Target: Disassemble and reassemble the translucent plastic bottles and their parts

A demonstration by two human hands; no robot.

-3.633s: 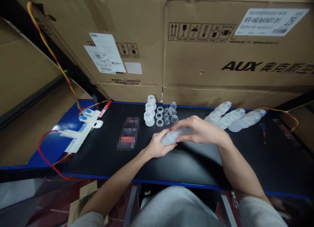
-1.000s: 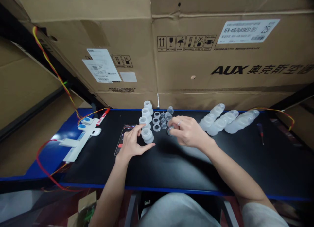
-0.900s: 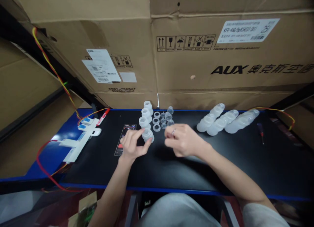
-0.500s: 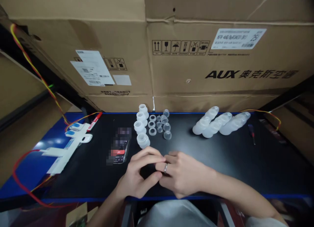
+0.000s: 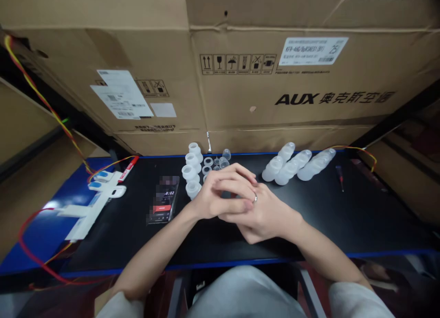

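Observation:
My left hand (image 5: 223, 194) bends over my right hand (image 5: 266, 215) above the near middle of the table. Its thumb and fingers close around the knuckles of the right hand, close to a silver ring (image 5: 255, 197). The right hand's fingers are mostly hidden beneath the left. Just behind the hands is a row of translucent white cup-shaped pieces (image 5: 189, 172) with open round necks. Beside them lie translucent rings (image 5: 208, 161) and clear domed caps (image 5: 226, 154), partly covered by the left hand. Ribbed, translucent white bottle-like pieces (image 5: 288, 170) lie farther right.
A phone (image 5: 165, 201) lies left of the hands. A power strip (image 5: 91, 208) with cables and a red marker (image 5: 128, 168) are at the far left. A small screwdriver (image 5: 340, 177) lies at the right. Large cardboard boxes (image 5: 240, 121) stand behind the black table mat (image 5: 364, 222).
Both hands have risen and moved away from the table's near edge. The left fingers have slid over the right hand's knuckles, and now cover some rings and caps. The view has shifted slightly.

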